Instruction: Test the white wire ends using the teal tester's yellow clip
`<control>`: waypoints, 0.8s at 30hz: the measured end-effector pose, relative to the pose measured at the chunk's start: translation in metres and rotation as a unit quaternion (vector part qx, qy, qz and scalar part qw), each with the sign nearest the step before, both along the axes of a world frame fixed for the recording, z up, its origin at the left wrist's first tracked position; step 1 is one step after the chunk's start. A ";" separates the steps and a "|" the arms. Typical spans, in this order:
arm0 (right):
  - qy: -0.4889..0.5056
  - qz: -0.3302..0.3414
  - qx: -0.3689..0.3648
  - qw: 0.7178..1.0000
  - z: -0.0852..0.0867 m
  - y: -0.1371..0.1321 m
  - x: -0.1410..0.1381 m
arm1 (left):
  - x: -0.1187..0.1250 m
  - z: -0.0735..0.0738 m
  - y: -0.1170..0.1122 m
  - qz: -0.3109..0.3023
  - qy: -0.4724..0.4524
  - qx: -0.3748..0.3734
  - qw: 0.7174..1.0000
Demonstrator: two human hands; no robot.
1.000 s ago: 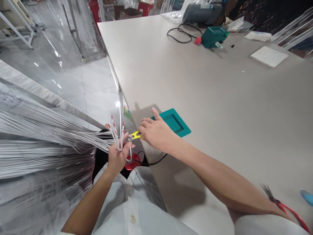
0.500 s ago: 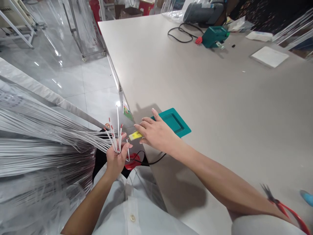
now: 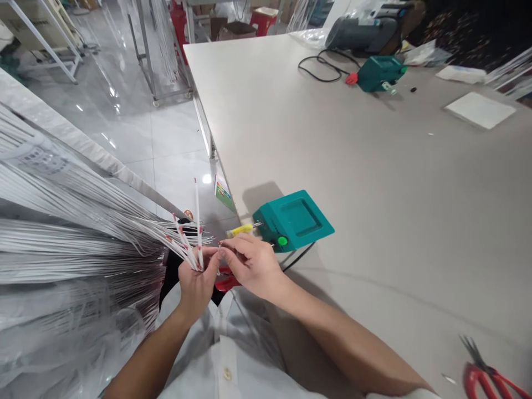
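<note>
My left hand (image 3: 196, 285) is closed round several thin white wires (image 3: 183, 241) with red tips, which fan up out of the fist. My right hand (image 3: 260, 269) meets it at the fingertips, pinching the end of one wire; a small reddish tip shows there, and the fingers hide most of it. Just beyond the right hand, at the table's edge, stands a teal machine (image 3: 291, 221) with a green knob (image 3: 283, 241). A yellow piece (image 3: 241, 229) sits at its metal shaft, close above the right knuckles.
Long bundles of white wires (image 3: 75, 188) hang on a rack at my left. Red-handled pliers (image 3: 482, 368) lie on the table (image 3: 374, 183) at the near right. A second teal machine (image 3: 378, 73), a grey motor (image 3: 353, 34) and a white pad (image 3: 480, 110) are farther back.
My right hand has moved from the yellow piece down and left to my left fingertips, uncovering the teal machine's front and green knob. The view has shifted slightly.
</note>
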State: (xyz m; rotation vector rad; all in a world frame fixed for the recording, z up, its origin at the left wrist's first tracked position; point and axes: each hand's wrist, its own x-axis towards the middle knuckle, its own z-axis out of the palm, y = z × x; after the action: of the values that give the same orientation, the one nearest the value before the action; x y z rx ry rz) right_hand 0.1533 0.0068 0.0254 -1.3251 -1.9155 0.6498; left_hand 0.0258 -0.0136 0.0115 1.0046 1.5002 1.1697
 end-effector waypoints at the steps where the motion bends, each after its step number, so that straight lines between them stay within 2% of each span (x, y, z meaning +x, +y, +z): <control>1: 0.027 -0.006 -0.010 1.000 -0.002 0.000 -0.001 | 0.002 0.000 -0.001 0.003 -0.003 0.003 1.000; 5: 0.109 -0.004 -0.006 0.994 -0.008 -0.002 -0.004 | 0.006 -0.003 -0.003 0.014 -0.014 0.000 1.000; 8: 0.135 0.003 0.007 0.991 -0.012 -0.003 -0.004 | 0.004 -0.007 -0.003 0.004 -0.020 -0.010 1.000; 13: 0.126 0.022 0.012 0.992 -0.013 -0.001 -0.002 | -0.008 -0.005 0.003 -0.042 -0.015 -0.037 0.998; 18: 0.087 0.007 0.094 0.992 -0.009 -0.003 -0.002 | -0.017 -0.003 0.009 -0.008 0.003 -0.045 0.999; 24: 0.094 0.049 0.038 0.994 -0.009 -0.006 -0.009 | -0.006 -0.006 0.002 -0.115 -0.067 -0.022 0.991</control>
State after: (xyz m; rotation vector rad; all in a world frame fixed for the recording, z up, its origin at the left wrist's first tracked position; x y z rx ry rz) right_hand 0.1441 0.0008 0.0164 -1.0889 -1.8407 0.7169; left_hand 0.0194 -0.0119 0.0053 1.0181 1.2635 1.0145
